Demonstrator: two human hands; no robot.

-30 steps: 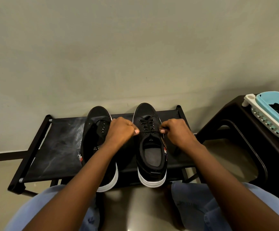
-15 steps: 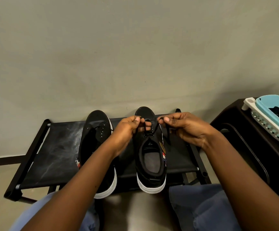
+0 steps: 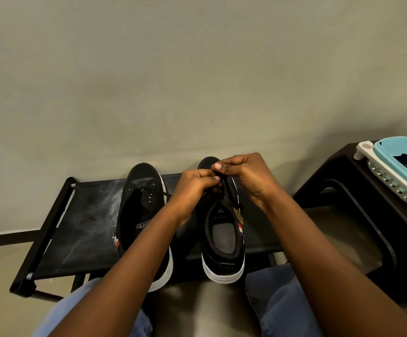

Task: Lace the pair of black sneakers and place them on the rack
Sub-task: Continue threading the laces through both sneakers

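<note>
Pinching lace ends w/ both hands: left hand [image 3: 192, 184] and right hand [image 3: 242, 173] meeting fingertip to fingertip over front of right sneaker [image 3: 223, 239], fingers curled tight on black lace [image 3: 222, 190], prob. tying or snugging the knot, exact loop state hidden behind fingers. Sitting heel-toward-camera on the rack [image 3: 85, 222], this shoe looking nearly done: eyelets appearing threaded as far as visible. Lying just beside it, left sneaker [image 3: 141, 215] looking unfinished: several eyelets showing bare, only one loose strand crossing near the toe end, tongue area open. So roughly halfway by my read; left shoe still needing full lacing, both already resting on rack. Showing some pale writing on left shoe's insole, too blurred to read; small yellowish tag and red/white/blue patch on right shoe's side, text not legible either. Sitting off to the right, dark stool [image 3: 358, 203] w/ blue-and-white basket [image 3: 397, 164].
</note>
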